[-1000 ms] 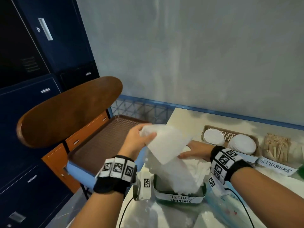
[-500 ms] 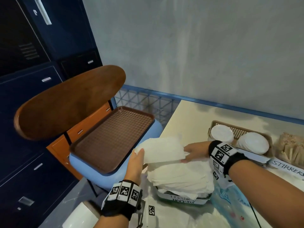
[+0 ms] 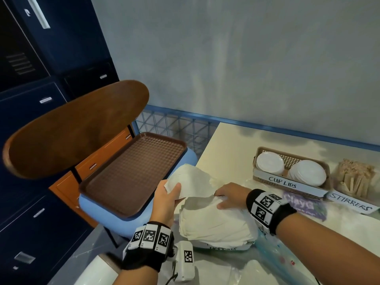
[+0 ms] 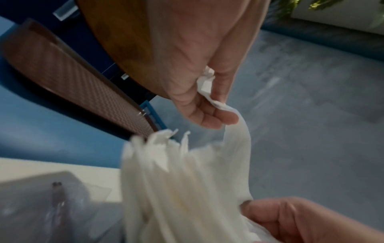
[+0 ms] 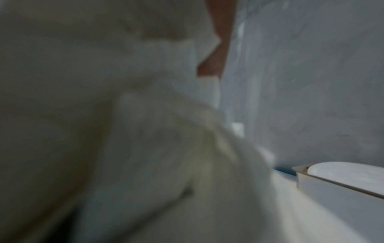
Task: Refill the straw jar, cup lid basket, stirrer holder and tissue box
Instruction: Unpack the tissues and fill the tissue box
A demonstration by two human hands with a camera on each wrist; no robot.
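A thick stack of white tissues (image 3: 216,221) sits piled over the tissue box (image 3: 223,248), whose label barely shows below it. My left hand (image 3: 171,190) pinches the near-left edge of the top sheets (image 3: 191,182) and holds them raised; the left wrist view shows thumb and fingers (image 4: 218,113) closed on that edge. My right hand (image 3: 227,197) lies flat on the stack, its fingers tucked under the raised sheets. In the right wrist view blurred tissue (image 5: 124,131) fills most of the picture. The straw jar is not in view.
The cup lid basket (image 3: 267,177) holds two stacks of white lids at the back right, with the stirrers (image 3: 353,179) beside it. Clear plastic wrap (image 3: 277,256) lies at the table's front. A brown tray (image 3: 131,173) rests on a blue chair to the left.
The tissues have come down from mid-air onto the box and spread over it. My left hand dropped and shifted to the stack's left edge. My right hand settled flat on top.
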